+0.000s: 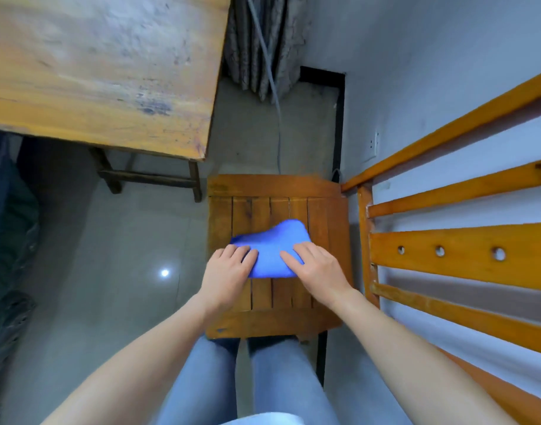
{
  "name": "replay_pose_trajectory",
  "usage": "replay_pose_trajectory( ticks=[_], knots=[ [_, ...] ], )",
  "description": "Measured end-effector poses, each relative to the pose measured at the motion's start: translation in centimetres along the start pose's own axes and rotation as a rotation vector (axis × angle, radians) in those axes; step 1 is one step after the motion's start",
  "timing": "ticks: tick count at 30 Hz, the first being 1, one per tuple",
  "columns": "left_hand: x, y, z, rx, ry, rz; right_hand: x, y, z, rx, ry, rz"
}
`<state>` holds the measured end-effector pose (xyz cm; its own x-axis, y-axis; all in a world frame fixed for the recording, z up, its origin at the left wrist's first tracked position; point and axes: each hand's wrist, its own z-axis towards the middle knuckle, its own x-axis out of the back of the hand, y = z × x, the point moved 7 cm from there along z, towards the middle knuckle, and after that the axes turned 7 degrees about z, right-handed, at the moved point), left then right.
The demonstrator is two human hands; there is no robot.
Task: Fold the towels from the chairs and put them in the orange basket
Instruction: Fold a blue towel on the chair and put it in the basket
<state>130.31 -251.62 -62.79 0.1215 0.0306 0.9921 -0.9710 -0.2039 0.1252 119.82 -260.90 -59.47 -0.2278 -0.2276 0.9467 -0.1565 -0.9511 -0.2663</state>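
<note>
A small blue towel [272,246] lies bunched on the slatted wooden seat of a chair [278,323] right in front of me. My left hand [227,271] rests on the towel's left edge with its fingers curled over the cloth. My right hand [316,269] presses on the towel's right side, fingers spread flat over it. The far part of the towel humps up toward the chair's back edge. No orange basket is in view.
A worn wooden table [103,72] stands at the upper left, its leg near the chair. An orange wooden slatted frame [462,250] runs along the right against the wall. A grey curtain and a cable [272,81] hang behind. Dark bags [8,240] sit at the left.
</note>
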Motion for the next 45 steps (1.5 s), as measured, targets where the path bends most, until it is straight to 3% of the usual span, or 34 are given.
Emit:
replay_pose_trajectory(
  ticks=[5, 14, 24, 35, 41, 45],
  knots=[
    [8.3, 0.1, 3.1, -0.001, 0.085, 0.043, 7.6, 0.5, 3.5, 0.080, 0.018, -0.063],
    [28.3, -3.7, 9.2, 0.028, 0.453, 0.252, 24.6, -0.5, 15.0, 0.278, 0.354, -0.234],
    [43.0, -7.7, 4.7, 0.168, 0.652, 0.486, 34.4, -8.8, 23.0, 0.585, 0.571, -0.330],
    [49.9, -15.9, -14.2, 0.410, 0.782, 0.665, 33.7, -29.0, 28.7, 0.876, 0.553, -0.309],
    [50.0, -21.2, -29.6, 0.615, 0.680, 0.802, 29.3, -44.7, 29.2, 1.051, 0.588, -0.192],
    [51.2, -23.6, -41.3, 0.771, 0.664, 0.853, 26.2, -56.4, 29.8, 1.171, 0.511, -0.109]
  ],
)
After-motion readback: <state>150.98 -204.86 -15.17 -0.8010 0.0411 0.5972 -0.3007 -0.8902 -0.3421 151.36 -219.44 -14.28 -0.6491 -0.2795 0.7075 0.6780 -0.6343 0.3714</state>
